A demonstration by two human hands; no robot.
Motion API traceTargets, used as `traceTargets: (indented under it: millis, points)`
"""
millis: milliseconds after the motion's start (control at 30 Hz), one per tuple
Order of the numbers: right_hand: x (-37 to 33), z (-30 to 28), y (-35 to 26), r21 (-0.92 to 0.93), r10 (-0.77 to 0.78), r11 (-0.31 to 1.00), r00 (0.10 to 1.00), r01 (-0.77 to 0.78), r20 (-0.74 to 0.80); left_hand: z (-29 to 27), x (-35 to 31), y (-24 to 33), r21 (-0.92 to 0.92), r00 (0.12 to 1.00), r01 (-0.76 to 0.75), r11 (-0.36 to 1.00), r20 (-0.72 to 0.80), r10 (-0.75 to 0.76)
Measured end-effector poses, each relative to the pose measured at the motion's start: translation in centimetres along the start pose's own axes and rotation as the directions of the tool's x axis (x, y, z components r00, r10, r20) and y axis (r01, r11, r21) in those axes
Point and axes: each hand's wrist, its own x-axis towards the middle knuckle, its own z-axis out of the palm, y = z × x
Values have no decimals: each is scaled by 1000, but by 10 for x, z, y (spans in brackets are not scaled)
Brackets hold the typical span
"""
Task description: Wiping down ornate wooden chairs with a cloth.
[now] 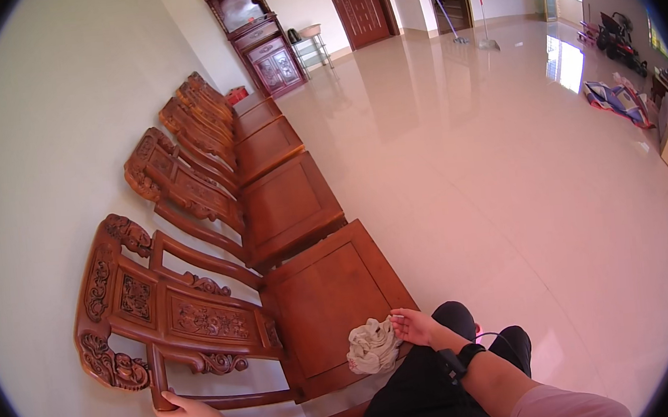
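Observation:
My left hand [186, 410] is closed around the lower end of a carved post on the nearest wooden chair [210, 321], by the wall. A crumpled beige cloth [374, 346] lies at the front edge of that chair's reddish-brown seat [333, 288]. Just right of the cloth is my right hand [414, 326], palm partly turned up and fingers loosely apart. Its fingertips come close to the cloth; whether they touch it I cannot tell.
More carved chairs [286, 205] stand in a row along the left wall. Beyond them are a dark wooden cabinet [277, 62] and a small rack [312, 51]. A mop [458, 39] and a dustpan [488, 44] stand far off on the glossy tiled floor [466, 173]. A stroller-like item [617, 41] and a bag [619, 102] are at right.

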Motion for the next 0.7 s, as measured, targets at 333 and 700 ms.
traceTargets:
  millis: [333,700]
  points:
    - [-6,3,-3,-36,8,999,1000,-7,13,0,-2,2,7,1000,-2,1000,4,2]
    - [-10,4,-4,-40,-39,998,999,39,-3,0,-3,10,13,1000,4,1000,-13,-4]
